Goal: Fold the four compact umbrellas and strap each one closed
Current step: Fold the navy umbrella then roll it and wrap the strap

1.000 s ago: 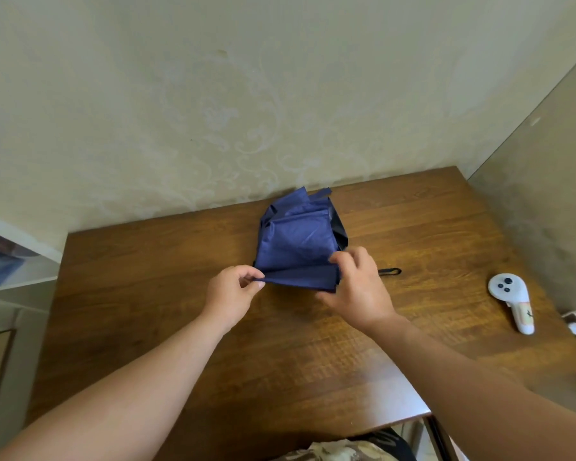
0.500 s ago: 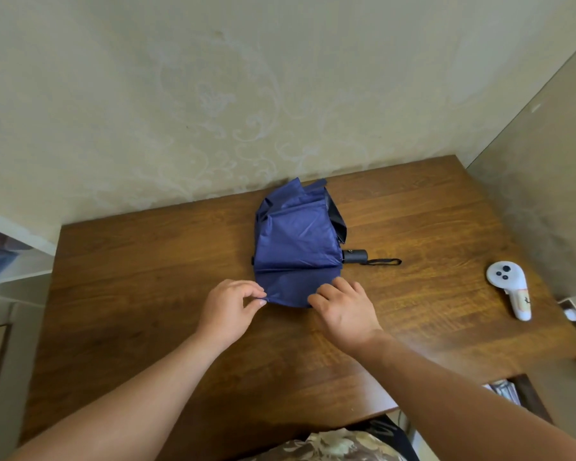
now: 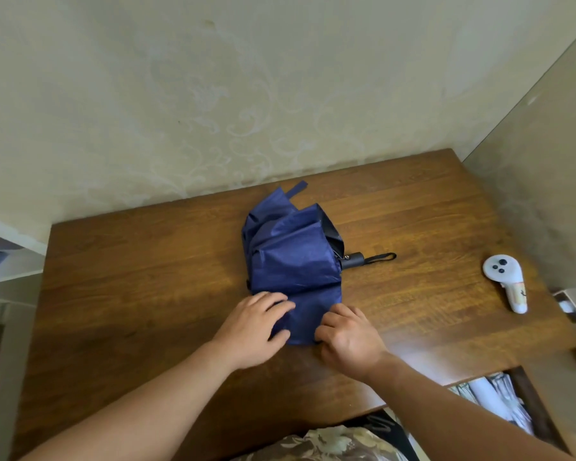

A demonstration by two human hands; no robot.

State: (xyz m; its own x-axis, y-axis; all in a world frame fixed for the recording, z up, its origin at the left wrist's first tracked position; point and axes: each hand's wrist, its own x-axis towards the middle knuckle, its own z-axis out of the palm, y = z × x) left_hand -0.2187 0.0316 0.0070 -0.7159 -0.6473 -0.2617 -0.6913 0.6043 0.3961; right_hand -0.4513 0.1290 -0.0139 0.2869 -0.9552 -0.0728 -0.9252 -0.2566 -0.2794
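Both hands slid nearer; left hand [image 3: 253,324], right hand [image 3: 350,337] pinch one umbrella [image 3: 293,261] flap.

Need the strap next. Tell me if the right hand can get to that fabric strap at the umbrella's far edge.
Probably yes: the strap lies bare, nothing in the way, but the right hand must first release the umbrella.

White controller [image 3: 505,281] on wooden table [image 3: 130,277] (right side)
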